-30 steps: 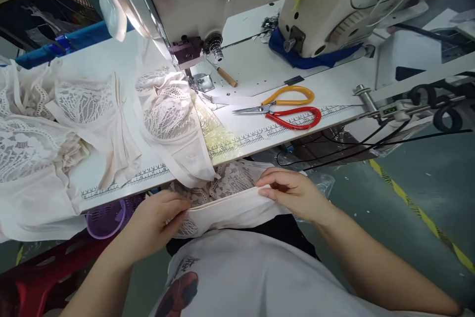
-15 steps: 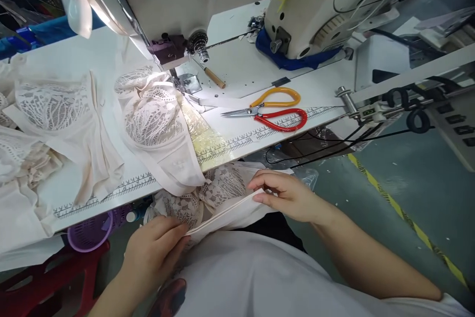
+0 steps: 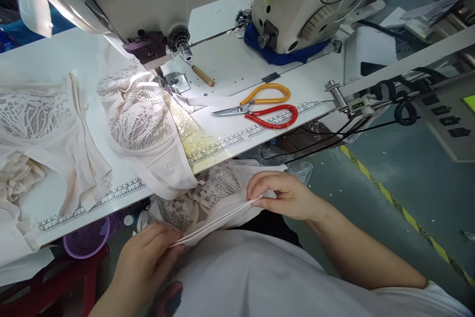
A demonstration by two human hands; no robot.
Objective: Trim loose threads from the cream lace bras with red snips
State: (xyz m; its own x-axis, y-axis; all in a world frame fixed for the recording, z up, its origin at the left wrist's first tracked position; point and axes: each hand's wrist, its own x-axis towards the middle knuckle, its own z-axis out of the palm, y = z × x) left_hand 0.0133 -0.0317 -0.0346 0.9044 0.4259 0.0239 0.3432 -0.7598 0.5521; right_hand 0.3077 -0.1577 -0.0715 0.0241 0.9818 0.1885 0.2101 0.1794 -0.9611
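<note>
Seen from above, a seated person's left hand and right hand each pinch, fingers closed, an end of a cream garment band stretched taut over the lap, below the surface edge, seemingly aligning it; feeding it under the sewing machine likely needs lifting

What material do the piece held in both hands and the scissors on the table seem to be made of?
The held piece looks like soft matte cream fabric with openwork lace: it folds between the left hand and right hand. The scissors have shiny blades, probably steel, with glossy orange and red handles, likely plastic-coated.
</note>
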